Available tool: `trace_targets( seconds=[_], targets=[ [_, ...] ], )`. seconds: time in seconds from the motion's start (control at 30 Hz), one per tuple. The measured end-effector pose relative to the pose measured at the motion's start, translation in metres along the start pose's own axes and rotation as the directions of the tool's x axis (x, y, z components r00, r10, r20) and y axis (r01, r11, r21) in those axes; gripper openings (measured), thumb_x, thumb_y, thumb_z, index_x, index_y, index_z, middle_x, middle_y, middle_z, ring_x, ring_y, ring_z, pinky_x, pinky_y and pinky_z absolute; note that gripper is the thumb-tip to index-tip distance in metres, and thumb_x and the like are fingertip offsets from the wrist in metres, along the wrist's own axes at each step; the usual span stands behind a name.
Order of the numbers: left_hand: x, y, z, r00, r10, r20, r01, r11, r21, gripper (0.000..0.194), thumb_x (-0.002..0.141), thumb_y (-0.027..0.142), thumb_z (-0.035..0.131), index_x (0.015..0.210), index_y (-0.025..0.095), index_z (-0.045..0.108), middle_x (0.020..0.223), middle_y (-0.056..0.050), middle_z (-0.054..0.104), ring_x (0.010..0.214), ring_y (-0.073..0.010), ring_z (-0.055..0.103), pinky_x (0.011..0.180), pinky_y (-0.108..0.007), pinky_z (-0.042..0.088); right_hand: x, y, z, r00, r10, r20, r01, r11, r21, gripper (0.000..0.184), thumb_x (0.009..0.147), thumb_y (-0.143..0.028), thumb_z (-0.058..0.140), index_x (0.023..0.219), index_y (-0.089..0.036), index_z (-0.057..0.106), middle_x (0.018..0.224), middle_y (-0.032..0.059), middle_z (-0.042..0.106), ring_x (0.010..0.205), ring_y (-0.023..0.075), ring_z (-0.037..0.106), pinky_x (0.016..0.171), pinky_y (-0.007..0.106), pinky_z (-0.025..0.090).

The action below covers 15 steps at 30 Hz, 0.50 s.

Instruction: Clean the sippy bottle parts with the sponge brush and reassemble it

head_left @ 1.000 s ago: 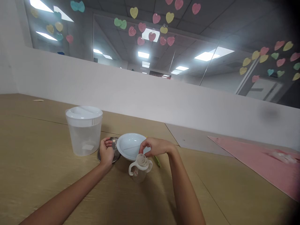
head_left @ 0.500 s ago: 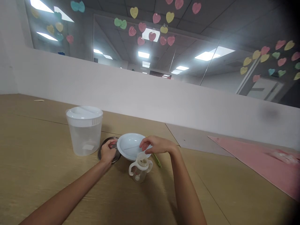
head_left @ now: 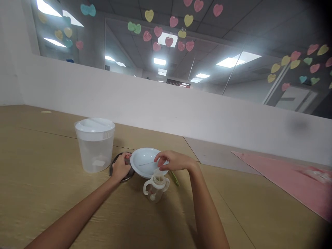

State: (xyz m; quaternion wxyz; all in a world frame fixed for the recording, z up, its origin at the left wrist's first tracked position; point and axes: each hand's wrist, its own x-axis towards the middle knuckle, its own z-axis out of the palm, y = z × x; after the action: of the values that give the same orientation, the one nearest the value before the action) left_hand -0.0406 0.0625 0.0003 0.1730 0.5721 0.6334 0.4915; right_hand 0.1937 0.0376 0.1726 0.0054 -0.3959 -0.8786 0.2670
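On my feed, the tan table (head_left: 77, 200) has a small pale sliver (head_left: 46, 112) at its far left, near the wall. Next I see the clear bucket (head_left: 94, 148), upright under its white lid (head_left: 94, 125), with a pale rectangular patch low on its side. Just right of it lies the round metal dish (head_left: 128, 177), partly covered by the left hand (head_left: 120, 167); I read the fingers as curled, but can't tell from here whether they grip the dish or only rest over it. The white bowl (head_left: 144, 157) sits just beside the dish, a thin line crossing its inside. In front of the bowl, on my side, the clear bottle (head_left: 155, 195) stands upright with a curved white handle on either side and a translucent piece (head_left: 157, 171) at its mouth. The right hand (head_left: 174, 160) arches above it, over the bowl's right edge, fingers bent and thumb tip down by that piece; I can't tell whether it pinches it. Below that wrist a green strip (head_left: 174, 178) slants across the table. Well to the right lies the pink cloth (head_left: 277, 176), a red-and-white item (head_left: 317, 174) on it.
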Motion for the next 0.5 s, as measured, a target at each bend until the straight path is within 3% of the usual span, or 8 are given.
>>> trace_targets(
  seconds=[0.17,0.23,0.4,0.5],
  targets=[
    [0.000,0.001,0.000,0.989,0.090,-0.118,-0.106,0.984,-0.140,0.043,0.052,0.003,0.050,0.091,0.017,0.062,0.086,-0.003,0.063,0.068,-0.0147,0.054,0.066,-0.026,0.044,-0.002,-0.002,0.000,0.999,0.011,-0.037,-0.011,1.000,0.012,0.031,0.075,-0.020,0.059,0.105,-0.018,0.059,0.092,0.0038,0.068,0.080,0.0160,0.063,0.067,0.026,0.046],
    [0.000,0.003,0.000,0.970,0.103,-0.221,-0.145,0.972,-0.183,0.038,0.055,0.005,0.049,0.088,0.017,0.062,0.081,-0.001,0.060,0.065,-0.0135,0.052,0.063,-0.025,0.044,-0.003,-0.004,0.000,0.997,0.016,-0.081,-0.016,1.000,0.006,0.027,0.076,-0.020,0.057,0.103,-0.018,0.060,0.089,0.0034,0.068,0.079,0.0160,0.062,0.066,0.026,0.046],
    [-0.008,0.018,-0.005,0.866,0.154,-0.476,-0.285,0.934,-0.217,0.023,0.066,0.009,0.047,0.084,0.017,0.059,0.081,-0.002,0.056,0.072,-0.0136,0.053,0.070,-0.025,0.046,-0.001,-0.007,0.001,0.977,-0.006,-0.213,0.000,1.000,-0.030,0.022,0.080,-0.022,0.054,0.100,-0.017,0.062,0.087,0.0043,0.067,0.077,0.0161,0.061,0.066,0.026,0.045],
    [-0.021,0.032,-0.008,0.750,0.361,-0.554,-0.480,0.873,-0.081,0.014,0.075,0.011,0.050,0.084,0.018,0.057,0.083,-0.002,0.056,0.079,-0.0148,0.055,0.075,-0.028,0.047,0.003,-0.011,0.005,0.951,-0.055,-0.305,0.043,0.998,-0.047,0.026,0.080,-0.023,0.055,0.104,-0.017,0.061,0.092,0.0059,0.066,0.083,0.0174,0.061,0.072,0.029,0.045]
  ],
)
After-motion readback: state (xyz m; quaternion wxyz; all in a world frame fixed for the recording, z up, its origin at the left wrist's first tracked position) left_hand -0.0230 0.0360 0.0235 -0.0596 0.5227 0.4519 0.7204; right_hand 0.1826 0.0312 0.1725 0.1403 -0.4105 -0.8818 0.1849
